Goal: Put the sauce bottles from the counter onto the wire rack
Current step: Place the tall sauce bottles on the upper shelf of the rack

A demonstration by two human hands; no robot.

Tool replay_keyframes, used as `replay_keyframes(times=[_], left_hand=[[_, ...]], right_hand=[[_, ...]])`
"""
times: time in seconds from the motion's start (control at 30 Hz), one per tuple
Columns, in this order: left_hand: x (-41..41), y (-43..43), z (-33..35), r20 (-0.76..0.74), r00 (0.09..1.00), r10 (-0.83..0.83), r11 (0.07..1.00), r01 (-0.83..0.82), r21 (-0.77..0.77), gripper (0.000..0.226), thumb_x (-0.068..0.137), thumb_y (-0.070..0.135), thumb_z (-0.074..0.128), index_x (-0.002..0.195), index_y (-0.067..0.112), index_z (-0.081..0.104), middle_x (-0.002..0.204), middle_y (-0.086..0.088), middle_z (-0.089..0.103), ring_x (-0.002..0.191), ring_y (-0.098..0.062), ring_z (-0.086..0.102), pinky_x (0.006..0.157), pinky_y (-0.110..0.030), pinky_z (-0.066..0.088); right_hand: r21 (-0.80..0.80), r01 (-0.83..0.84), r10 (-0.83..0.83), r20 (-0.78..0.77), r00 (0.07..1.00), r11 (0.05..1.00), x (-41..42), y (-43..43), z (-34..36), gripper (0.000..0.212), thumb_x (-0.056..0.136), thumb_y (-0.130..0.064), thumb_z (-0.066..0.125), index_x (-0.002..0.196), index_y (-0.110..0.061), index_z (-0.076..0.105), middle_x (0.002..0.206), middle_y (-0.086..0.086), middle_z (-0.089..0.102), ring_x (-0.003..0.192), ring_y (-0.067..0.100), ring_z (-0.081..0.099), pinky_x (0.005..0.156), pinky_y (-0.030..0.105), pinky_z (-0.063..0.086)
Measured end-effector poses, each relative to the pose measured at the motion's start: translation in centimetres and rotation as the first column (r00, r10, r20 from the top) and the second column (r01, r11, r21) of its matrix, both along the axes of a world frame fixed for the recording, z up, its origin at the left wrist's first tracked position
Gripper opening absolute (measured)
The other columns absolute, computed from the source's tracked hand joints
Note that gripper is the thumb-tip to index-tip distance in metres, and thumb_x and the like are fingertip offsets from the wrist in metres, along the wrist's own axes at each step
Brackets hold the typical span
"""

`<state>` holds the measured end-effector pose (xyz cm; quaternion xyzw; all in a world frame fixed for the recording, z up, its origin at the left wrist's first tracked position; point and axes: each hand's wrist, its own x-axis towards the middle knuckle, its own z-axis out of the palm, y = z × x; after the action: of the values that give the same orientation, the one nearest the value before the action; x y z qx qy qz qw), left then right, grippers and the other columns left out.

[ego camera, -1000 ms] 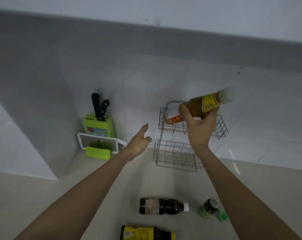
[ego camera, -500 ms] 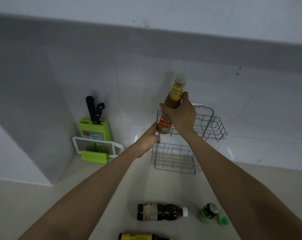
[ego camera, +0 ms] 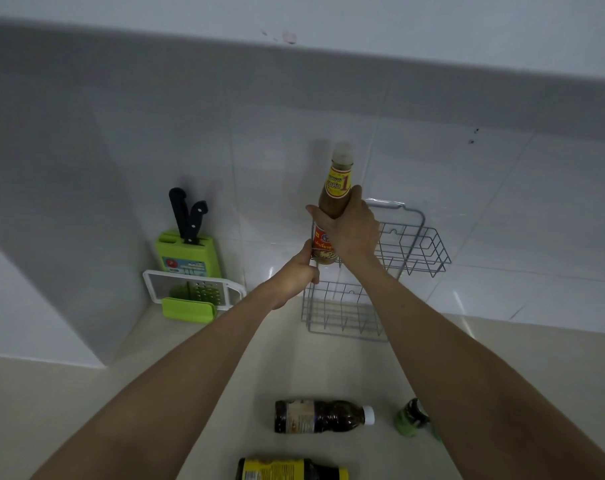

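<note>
- Since a second ago, my right hand (ego camera: 354, 233) had swung the brown sauce bottle (ego camera: 334, 202) upright, wrapped around it at the wire rack's (ego camera: 411, 251) upper-left corner.
- My left hand (ego camera: 299, 271) pinched the rack's edge.
- Two bottles (ego camera: 323, 416) lay on the counter (ego camera: 155, 393).

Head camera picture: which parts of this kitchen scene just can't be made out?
- Brown sauce bottle: base hidden by both hands, so whether it rests on the wire rack is unclear.
- Yellow-labelled bottle: cut off by the bottom edge.
- Green jar: partly behind the right forearm.
- Bottle labels: too blurred to read.
</note>
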<state>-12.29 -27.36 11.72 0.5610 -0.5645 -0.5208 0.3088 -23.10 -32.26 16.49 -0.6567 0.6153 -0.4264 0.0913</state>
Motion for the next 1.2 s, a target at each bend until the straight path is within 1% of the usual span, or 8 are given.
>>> replay_keyframes(times=[0.27, 0.43, 0.53, 0.67, 0.9, 1.0, 1.1, 1.2], left_hand=[[0.1, 0.2, -0.1, 0.018, 1.000, 0.002, 0.999, -0.001, -0.039, 0.088, 0.081, -0.008, 0.044, 0.154, 0.024, 0.005, 0.159, -0.004, 0.022, 0.143, -0.023, 0.025, 0.103, -0.027, 0.030], [1.5, 2.6, -3.2, 0.157, 0.975, 0.155, 0.988, -0.152, -0.033, 0.069, 0.091, 0.005, 0.043, 0.152, 0.021, 0.017, 0.160, -0.003, 0.020, 0.145, -0.022, 0.026, 0.114, -0.032, 0.025], [2.4, 5.2, -7.1, 0.294, 0.944, 0.150, 0.983, -0.176, 0.061, 0.057, 0.092, 0.009, 0.046, 0.147, 0.016, 0.034, 0.156, -0.007, 0.030, 0.139, -0.025, 0.035, 0.109, -0.027, 0.030], [2.7, 8.7, -11.4, 0.373, 0.928, 0.001, 0.960, -0.105, 0.260, 0.054, 0.092, 0.010, 0.047, 0.145, 0.010, 0.038, 0.154, -0.009, 0.032, 0.139, -0.026, 0.034, 0.109, -0.029, 0.031], [3.3, 10.6, -13.9, 0.384, 0.919, -0.085, 0.918, -0.078, 0.389, 0.052, 0.092, 0.009, 0.049, 0.143, 0.010, 0.041, 0.151, -0.011, 0.034, 0.136, -0.027, 0.037, 0.106, -0.031, 0.036], [3.3, 10.4, -14.1, 0.390, 0.919, -0.062, 0.922, -0.096, 0.374, 0.050, 0.092, 0.009, 0.048, 0.142, 0.010, 0.043, 0.151, -0.010, 0.036, 0.136, -0.026, 0.037, 0.108, -0.032, 0.036], [3.5, 10.5, -14.4, 0.383, 0.923, -0.044, 0.919, -0.113, 0.377, 0.051, 0.093, 0.009, 0.047, 0.143, 0.010, 0.041, 0.150, -0.010, 0.037, 0.135, -0.026, 0.038, 0.106, -0.032, 0.036], [3.8, 10.5, -14.9, 0.384, 0.923, -0.014, 0.916, -0.143, 0.376, 0.050, 0.092, 0.008, 0.047, 0.142, 0.009, 0.042, 0.148, -0.011, 0.040, 0.133, -0.026, 0.041, 0.103, -0.030, 0.037]], right_hand=[[0.129, -0.046, 0.044, 0.019, 0.999, 0.991, -0.6, 1.5, 0.2, 0.071, 0.074, -0.072, 0.058, 0.115, -0.016, 0.041, 0.112, 0.006, 0.059, 0.101, 0.029, 0.060, 0.078, 0.044, 0.051], [-0.277, -0.129, 0.116, -0.061, 0.991, 0.952, -3.6, 7.0, -5.3, 0.028, 0.087, -0.041, 0.048, 0.108, -0.022, 0.047, 0.095, -0.004, 0.058, 0.081, 0.010, 0.053, 0.054, 0.021, 0.041], [0.303, -0.439, 0.517, -0.263, 0.815, 0.846, -6.8, 9.9, -11.1, 0.021, 0.085, -0.031, 0.055, 0.105, -0.029, 0.047, 0.089, -0.009, 0.063, 0.074, 0.010, 0.059, 0.061, 0.027, 0.048], [0.907, -0.226, 0.808, -0.176, 0.562, 0.355, -10.0, 12.9, -17.9, 0.066, 0.077, -0.040, 0.077, 0.130, -0.015, 0.046, 0.126, 0.008, 0.051, 0.115, 0.029, 0.051, 0.092, 0.037, 0.045], [0.826, -0.163, 0.788, -0.426, 0.445, 0.539, -10.4, 14.0, -20.8, 0.051, 0.086, -0.018, 0.065, 0.133, -0.021, 0.046, 0.130, 0.009, 0.053, 0.121, 0.030, 0.047, 0.086, 0.041, 0.046], [0.749, -0.188, 0.708, -0.469, 0.528, 0.636, -10.0, 13.7, -21.1, 0.057, 0.090, -0.003, 0.053, 0.141, -0.023, 0.039, 0.144, 0.005, 0.042, 0.136, 0.028, 0.029, 0.100, 0.042, 0.044], [0.684, -0.046, 0.434, -0.409, 0.803, 0.728, -8.8, 13.7, -21.6, 0.057, 0.089, -0.004, 0.054, 0.140, -0.012, 0.032, 0.144, 0.012, 0.037, 0.130, 0.034, 0.035, 0.098, 0.046, 0.046], [0.868, 0.079, -0.200, 0.024, 0.979, 0.490, -7.2, 13.7, -21.0, 0.056, 0.081, -0.047, 0.063, 0.117, -0.007, 0.045, 0.108, 0.017, 0.058, 0.084, 0.038, 0.065, 0.067, 0.047, 0.060]])
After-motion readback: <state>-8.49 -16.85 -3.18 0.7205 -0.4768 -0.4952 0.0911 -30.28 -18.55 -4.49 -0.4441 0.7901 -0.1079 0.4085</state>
